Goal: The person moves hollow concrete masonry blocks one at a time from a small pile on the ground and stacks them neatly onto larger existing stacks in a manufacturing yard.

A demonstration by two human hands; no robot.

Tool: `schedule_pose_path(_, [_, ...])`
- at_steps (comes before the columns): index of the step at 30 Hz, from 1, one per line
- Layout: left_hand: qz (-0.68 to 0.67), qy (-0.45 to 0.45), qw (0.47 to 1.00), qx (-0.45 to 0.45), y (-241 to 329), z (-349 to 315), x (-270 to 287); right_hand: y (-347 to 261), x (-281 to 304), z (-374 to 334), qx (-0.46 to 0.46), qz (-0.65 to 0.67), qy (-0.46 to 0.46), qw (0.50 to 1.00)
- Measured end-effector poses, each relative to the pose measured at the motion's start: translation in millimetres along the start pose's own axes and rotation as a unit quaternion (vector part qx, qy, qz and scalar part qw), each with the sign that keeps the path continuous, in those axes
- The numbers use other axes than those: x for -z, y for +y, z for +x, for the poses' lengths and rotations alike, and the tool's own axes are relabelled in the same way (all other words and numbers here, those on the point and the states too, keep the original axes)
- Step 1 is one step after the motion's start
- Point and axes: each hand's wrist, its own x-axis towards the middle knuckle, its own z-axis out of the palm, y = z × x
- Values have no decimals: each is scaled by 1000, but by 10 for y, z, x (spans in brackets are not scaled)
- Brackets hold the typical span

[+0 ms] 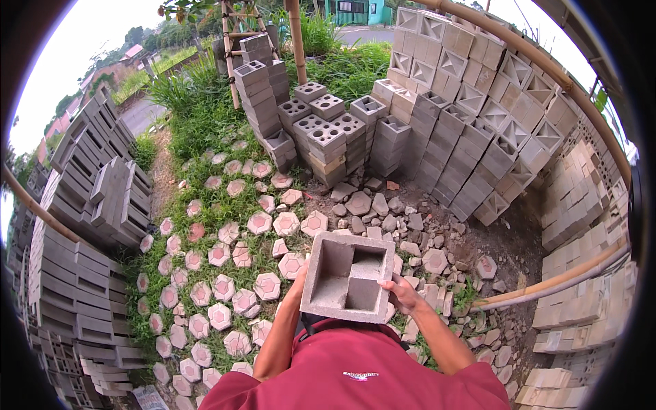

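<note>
A square grey concrete vent block is held in front of my body at chest height. Its open face is turned up and shows recessed compartments split by inner walls. My left hand grips the block's left side, with most of its fingers hidden behind the edge. On the other side my right hand is closed on the right wall, its thumb over the rim and the other fingers partly out of sight.
Stacks of vent blocks rise at the back right, beside shorter piles of round-holed blocks. Blocks line the left. Hexagonal pavers lie in grass, with broken rubble ahead. Bamboo poles cross the right side.
</note>
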Motion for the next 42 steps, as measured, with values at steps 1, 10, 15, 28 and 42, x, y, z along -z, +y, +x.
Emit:
schedule_pose_path(1, [19, -6, 1000, 9, 107, 180, 2, -88, 15, 116, -6, -8, 2, 1000])
schedule_pose_path(10, [121, -87, 986, 69, 1296, 1600, 290, -1013, -320, 1236, -58, -144, 95, 983])
schedule_pose_path(15, [243, -103, 962, 68, 1927, 2257, 466, -1339, -424, 1842, -125, -78, 116, 982])
schedule_pose_path(28, [329, -36, 936, 121, 2280, 3602, 637, -1713, 306, 3270, -231, -48, 53, 970])
schedule_pose_path(42, [448, -32, 834, 322, 1443, 6442, 1033, -1034, 2464, 5108, -347, 62, 141, 925])
